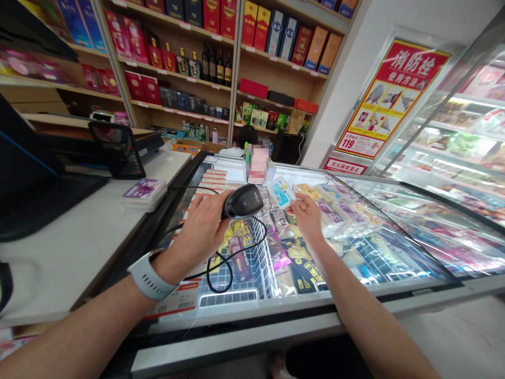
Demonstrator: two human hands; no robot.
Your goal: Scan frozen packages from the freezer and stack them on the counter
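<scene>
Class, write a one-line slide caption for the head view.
Left hand aims barcode scanner at packet held by right hand above freezer.

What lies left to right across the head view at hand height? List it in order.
Grey counter → stack of purple cards → left hand → black barcode scanner → small blue packet → right hand → freezer's glass lid.

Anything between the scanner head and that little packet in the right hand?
Nothing solid: in the head view the black scanner in the left hand faces the light-blue packet held by the right hand across a short bare gap above the freezer's glass lid.
</scene>
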